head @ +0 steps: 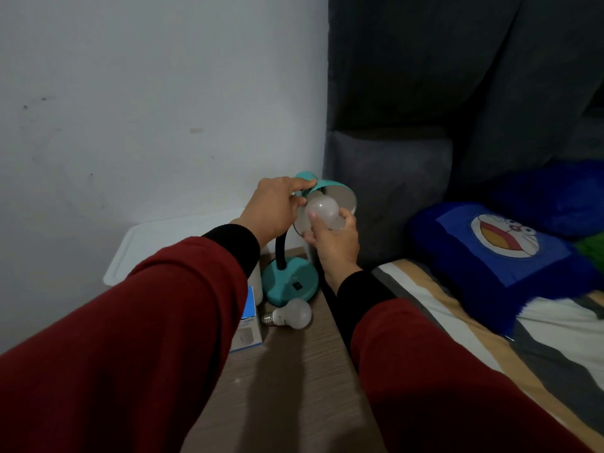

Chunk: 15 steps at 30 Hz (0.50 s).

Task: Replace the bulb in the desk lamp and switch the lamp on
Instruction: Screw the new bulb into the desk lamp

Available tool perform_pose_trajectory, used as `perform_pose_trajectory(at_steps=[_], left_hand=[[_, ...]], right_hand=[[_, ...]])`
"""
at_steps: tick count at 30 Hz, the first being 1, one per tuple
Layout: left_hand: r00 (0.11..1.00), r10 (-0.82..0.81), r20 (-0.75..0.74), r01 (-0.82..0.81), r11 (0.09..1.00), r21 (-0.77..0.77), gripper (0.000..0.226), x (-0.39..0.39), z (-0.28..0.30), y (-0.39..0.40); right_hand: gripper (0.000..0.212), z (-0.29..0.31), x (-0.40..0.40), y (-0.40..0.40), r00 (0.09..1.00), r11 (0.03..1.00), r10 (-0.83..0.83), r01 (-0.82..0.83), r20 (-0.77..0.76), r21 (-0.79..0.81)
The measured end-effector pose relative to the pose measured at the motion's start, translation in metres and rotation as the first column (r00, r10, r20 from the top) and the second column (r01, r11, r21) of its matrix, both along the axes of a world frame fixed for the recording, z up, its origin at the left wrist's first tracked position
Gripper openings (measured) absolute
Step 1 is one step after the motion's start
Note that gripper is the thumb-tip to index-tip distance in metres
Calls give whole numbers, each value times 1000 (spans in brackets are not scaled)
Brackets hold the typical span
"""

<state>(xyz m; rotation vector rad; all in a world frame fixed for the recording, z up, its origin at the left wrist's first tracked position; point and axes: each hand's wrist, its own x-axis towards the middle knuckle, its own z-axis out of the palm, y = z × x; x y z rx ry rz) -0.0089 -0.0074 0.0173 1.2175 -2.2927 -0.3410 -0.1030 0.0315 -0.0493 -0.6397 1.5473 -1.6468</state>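
From the head camera we saw our left hand (277, 204) closed around the back of the teal lamp shade (330, 191), steadying it, while our right hand (333, 238) gripped a frosted bulb (322, 210) at the open mouth of the shade. Whether its base was seated in the socket we could not tell, since the glass hid it. The desk lamp stood at the far right corner of the wooden tabletop (294, 371), its round teal base (291, 282) showing a small dark switch (296, 285) on top. A second bulb (291, 313) lay on its side just in front of the base, screw cap pointing left, near the right edge. Beside it, toward the left, stood a blue and white bulb box (248, 325), partly behind our sleeve. From the frame alone we could not judge which bulb was the new one. To do this step well, we reckoned the shade had to be kept from swinging on its flexible neck (280, 253), the bulb held square to the socket so the thread would not cross, and turned by the glass with a light, even grip. The loose bulb seemed liable to roll off the edge.
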Motion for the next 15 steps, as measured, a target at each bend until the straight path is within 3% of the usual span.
perform_pose_trajectory(at_steps=[3, 6, 7, 9, 11, 15], left_hand=[[1000, 0, -2, 0, 1000, -12, 37, 2, 0, 1], [1000, -5, -13, 5, 1000, -17, 37, 4, -1, 2], [1000, -5, -14, 5, 1000, -18, 37, 5, -2, 2], [1000, -6, -19, 6, 1000, -19, 38, 5, -2, 3], [1000, -10, -16, 10, 1000, -20, 38, 7, -1, 3], [1000, -21, -6, 21, 999, -41, 38, 11, -1, 3]], right_hand=[[58, 6, 3, -1, 997, 999, -11, 8, 75, 37], [88, 6, 8, 3, 999, 999, -39, 39, 23, 19], [88, 3, 8, 3, 999, 998, -54, 54, -5, 20], [65, 1, 6, 5, 997, 998, -62, 63, -43, 22], [54, 1, 4, 4, 997, 997, -69, 69, 30, 29], [81, 2, 12, 3, 998, 997, -65, 64, 23, 49]])
